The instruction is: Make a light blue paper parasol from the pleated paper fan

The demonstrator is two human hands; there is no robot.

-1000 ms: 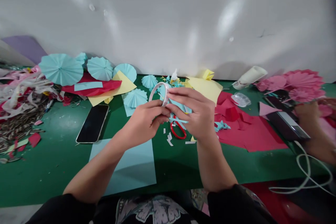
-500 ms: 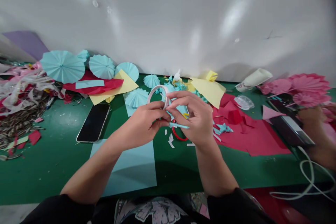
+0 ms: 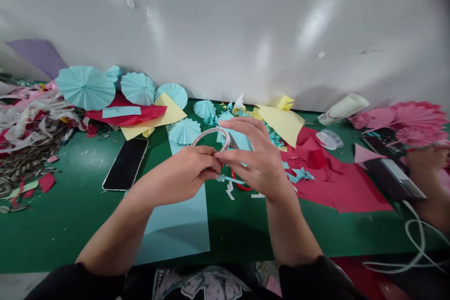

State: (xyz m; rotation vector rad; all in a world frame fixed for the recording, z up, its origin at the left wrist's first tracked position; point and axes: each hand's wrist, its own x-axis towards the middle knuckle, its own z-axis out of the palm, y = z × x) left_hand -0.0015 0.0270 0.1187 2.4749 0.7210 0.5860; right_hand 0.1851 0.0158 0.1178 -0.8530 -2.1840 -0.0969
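Between my hands is a white-rimmed roll of tape (image 3: 207, 132), tilted up above the table. My left hand (image 3: 184, 173) is closed, its thumb and fingers pinching the roll's lower edge. A narrow light-blue paper strip (image 3: 236, 181) sticks out below the left fingertips. My right hand (image 3: 263, 161) curls round the roll's right side, with fingertips touching it near the left fingers. Red-handled scissors (image 3: 242, 187), mostly hidden by the right hand, lie behind it. A light-blue paper sheet (image 3: 176, 229) lies beneath my left forearm.
A phone (image 3: 125, 164) lies at left, near pleated blue paper rosettes (image 3: 86, 86) along the wall. Red paper (image 3: 351, 187), a paper cup (image 3: 344, 108) and pink rosettes (image 3: 415, 119) are at right. Another person's hand (image 3: 427, 164) is near a dark device (image 3: 395, 180) with a white cable.
The tape roll has come lower and slightly left, turning in my hands. My left hand has shifted a little left; my right fingers have spread along the roll's side.
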